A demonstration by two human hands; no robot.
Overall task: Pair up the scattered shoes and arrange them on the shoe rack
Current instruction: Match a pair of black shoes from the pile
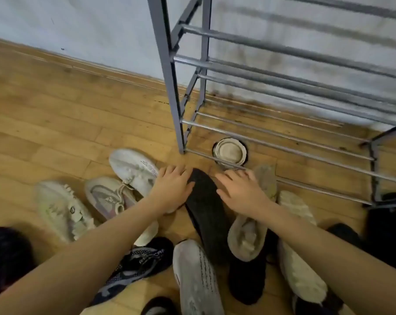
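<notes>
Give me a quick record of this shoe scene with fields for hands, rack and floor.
left hand: flat, on the left edge of the black shoe
right hand: flat, on its right edge
shoe rack: grey metal, no shoes on the visible shelves
floor: wood, shoes scattered unpaired
white sneaker: beside left hand
</notes>
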